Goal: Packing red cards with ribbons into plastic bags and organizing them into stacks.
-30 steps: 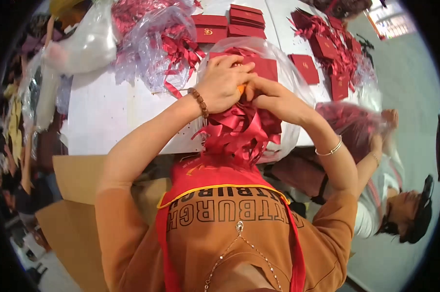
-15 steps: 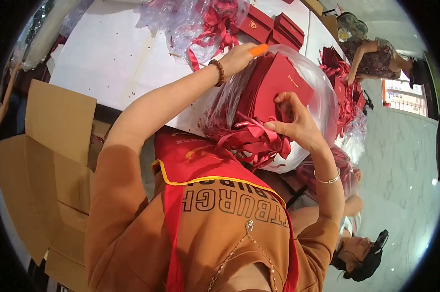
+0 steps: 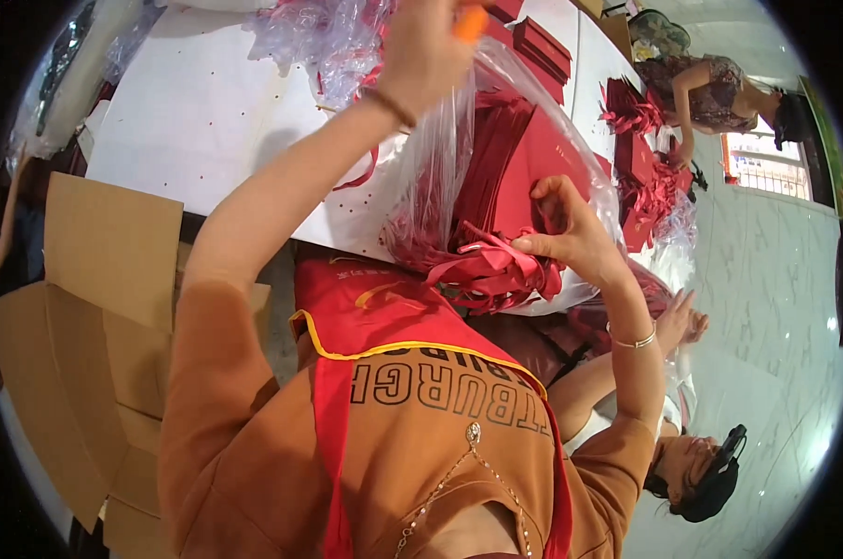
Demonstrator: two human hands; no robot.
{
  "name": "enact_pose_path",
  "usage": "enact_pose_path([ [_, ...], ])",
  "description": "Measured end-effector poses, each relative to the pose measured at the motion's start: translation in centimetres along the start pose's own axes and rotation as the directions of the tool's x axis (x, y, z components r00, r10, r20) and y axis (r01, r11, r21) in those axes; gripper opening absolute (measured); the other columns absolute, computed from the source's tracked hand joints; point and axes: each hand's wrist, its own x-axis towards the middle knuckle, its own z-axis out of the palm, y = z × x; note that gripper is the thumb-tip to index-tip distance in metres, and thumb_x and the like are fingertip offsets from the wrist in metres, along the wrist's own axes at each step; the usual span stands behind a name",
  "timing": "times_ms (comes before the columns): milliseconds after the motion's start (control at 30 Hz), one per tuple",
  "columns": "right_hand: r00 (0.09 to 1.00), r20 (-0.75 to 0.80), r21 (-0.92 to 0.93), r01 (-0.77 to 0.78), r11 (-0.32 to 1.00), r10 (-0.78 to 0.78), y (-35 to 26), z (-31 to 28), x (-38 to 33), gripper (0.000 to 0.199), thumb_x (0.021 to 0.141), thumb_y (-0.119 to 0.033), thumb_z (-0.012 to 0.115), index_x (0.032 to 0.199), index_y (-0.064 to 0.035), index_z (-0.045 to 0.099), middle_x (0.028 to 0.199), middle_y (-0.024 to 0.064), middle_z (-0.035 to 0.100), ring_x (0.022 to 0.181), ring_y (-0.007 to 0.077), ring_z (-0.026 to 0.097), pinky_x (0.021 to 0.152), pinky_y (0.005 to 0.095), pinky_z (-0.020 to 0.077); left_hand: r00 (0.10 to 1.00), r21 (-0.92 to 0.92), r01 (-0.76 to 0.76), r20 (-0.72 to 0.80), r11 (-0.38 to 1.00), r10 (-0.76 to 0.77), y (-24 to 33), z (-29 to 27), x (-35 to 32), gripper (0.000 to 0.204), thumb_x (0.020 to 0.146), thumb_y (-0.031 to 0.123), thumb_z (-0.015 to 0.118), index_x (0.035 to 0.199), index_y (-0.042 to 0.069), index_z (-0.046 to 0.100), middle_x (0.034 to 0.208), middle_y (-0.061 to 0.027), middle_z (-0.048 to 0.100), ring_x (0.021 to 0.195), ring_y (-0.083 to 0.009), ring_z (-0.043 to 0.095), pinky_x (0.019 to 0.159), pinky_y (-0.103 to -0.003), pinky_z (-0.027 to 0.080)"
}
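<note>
A stack of red gift bags (image 3: pixel 505 172) with ribbon handles (image 3: pixel 491 270) sits inside a clear plastic bag (image 3: pixel 440 154) at the table's near edge. My left hand (image 3: pixel 426 51), blurred at the top of the view, grips the plastic bag and draws its film upward; an orange cover (image 3: pixel 471 23) is on one finger. Part of that hand is beyond the frame. With curled fingers my right hand (image 3: pixel 575 233) holds the front of the stack, its thumb at the ribbons.
On the white table (image 3: pixel 226 121) lie crumpled plastic (image 3: pixel 314 47) and more red bags (image 3: pixel 543 56). Opened cardboard boxes (image 3: pixel 105 354) stand at left. One co-worker (image 3: pixel 710 93) handles red bags at far right; another person (image 3: pixel 687 466) sits close on my right.
My left hand has moved up and away, pulling the plastic bag's film with it. The right hand has stayed on the stack. The near co-worker's hand has risen.
</note>
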Motion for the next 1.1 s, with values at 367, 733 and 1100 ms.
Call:
enact_pose_path([
  [367,1.0,0.021,0.046,0.018,0.999,-0.019,0.8,-0.4,0.1,0.052,0.061,-0.026,0.081,0.095,-0.0061,0.046,0.07,-0.0048,0.036,0.066,0.0064,0.034,0.058,0.0197,0.0311,0.084,0.147,-0.615,0.989,0.775,-0.12,2.5,-4.6,-2.8,0.04,0.081,0.036,0.053,0.109,0.008,0.057,0.07,-0.0111,0.061,0.08,-0.0254,0.059,0.096,-0.05,0.023],
  [733,0.987,-0.024,-0.143,0.156,0.977,-0.161,2.1,-0.2,0.1,0.046,0.067,-0.024,0.076,0.096,-0.0055,0.046,0.072,-0.0031,0.034,0.067,0.0077,0.033,0.06,0.0212,0.0325,-0.24,-0.441,-0.541,0.897,0.716,0.37,9.2,-7.7,-4.2,0.005,0.064,0.016,0.056,0.067,0.014,0.053,0.053,0.0003,0.048,0.056,-0.0177,0.051,0.06,-0.03,0.036],
  [1100,0.963,-0.005,-0.271,0.257,0.928,-0.268,2.1,-0.2,0.6,0.06,0.06,-0.039,0.077,0.094,0.0,0.047,0.084,0.017,0.055,0.08,0.0307,0.055,0.069,0.037,0.043,-0.199,-0.58,-0.426,0.809,0.694,0.554,15.2,-3.6,4.2,0.016,0.06,0.01,0.06,0.061,0.008,0.044,0.056,-0.0039,0.04,0.057,-0.0238,0.045,0.053,-0.033,0.033],
])
